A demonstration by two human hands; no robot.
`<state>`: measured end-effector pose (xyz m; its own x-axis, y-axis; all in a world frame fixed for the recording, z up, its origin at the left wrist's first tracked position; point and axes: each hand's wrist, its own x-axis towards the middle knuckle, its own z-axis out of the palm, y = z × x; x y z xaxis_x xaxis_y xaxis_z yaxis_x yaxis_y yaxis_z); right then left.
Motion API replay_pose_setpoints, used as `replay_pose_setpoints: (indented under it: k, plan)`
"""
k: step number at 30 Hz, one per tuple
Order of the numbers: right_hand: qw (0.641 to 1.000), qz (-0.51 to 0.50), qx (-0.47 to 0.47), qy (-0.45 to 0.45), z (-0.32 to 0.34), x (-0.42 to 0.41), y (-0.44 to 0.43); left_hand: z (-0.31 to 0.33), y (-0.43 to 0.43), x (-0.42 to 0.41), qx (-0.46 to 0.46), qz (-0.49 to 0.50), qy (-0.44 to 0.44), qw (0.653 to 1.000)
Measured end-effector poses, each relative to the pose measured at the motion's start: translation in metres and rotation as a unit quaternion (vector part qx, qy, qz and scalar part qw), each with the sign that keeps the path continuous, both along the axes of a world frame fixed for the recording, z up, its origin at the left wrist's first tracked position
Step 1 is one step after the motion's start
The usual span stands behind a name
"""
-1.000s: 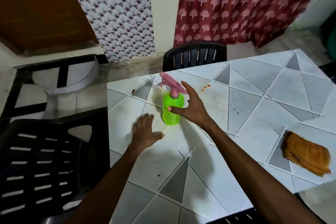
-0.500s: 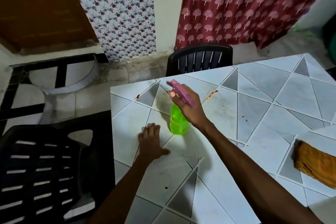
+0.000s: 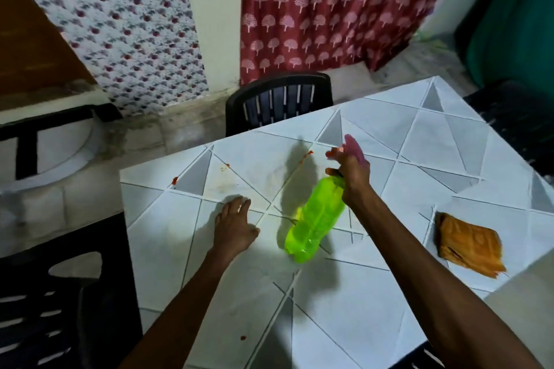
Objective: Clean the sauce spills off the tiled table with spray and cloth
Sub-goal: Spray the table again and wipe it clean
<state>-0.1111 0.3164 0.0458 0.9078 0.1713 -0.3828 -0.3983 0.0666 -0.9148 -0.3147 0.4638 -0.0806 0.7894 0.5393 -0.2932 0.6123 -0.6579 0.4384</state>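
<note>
My right hand (image 3: 352,177) grips the pink trigger head of a green spray bottle (image 3: 314,219), lifted off the tiled table (image 3: 374,308) and tilted, its base swung toward me. My left hand (image 3: 235,226) lies flat on the tiles, fingers spread, holding nothing. Red sauce spots show on the far tiles: one sauce spot (image 3: 174,180) at the left edge, one sauce smear (image 3: 308,153) just beyond the bottle's nozzle, and a small sauce drop (image 3: 242,337) near me. A folded orange cloth (image 3: 467,244) lies on the table to the right.
A black plastic chair (image 3: 280,102) stands at the table's far side, another black chair (image 3: 54,293) at my left, and a third dark chair (image 3: 521,117) at the right. Patterned curtains hang on the wall behind.
My right hand closed on the bottle's head, lifted it off the table and swung it rightward, tilting it. My left hand stayed flat on the tiles.
</note>
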Motion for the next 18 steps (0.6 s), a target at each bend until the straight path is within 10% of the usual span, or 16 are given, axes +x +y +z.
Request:
replay_pose_setpoints:
  k: [18]
  plan:
    - [0.985, 0.107, -0.072, 0.111, -0.047, 0.004, 0.016, -0.01, 0.002, -0.007, 0.038, 0.011, 0.017, 0.999]
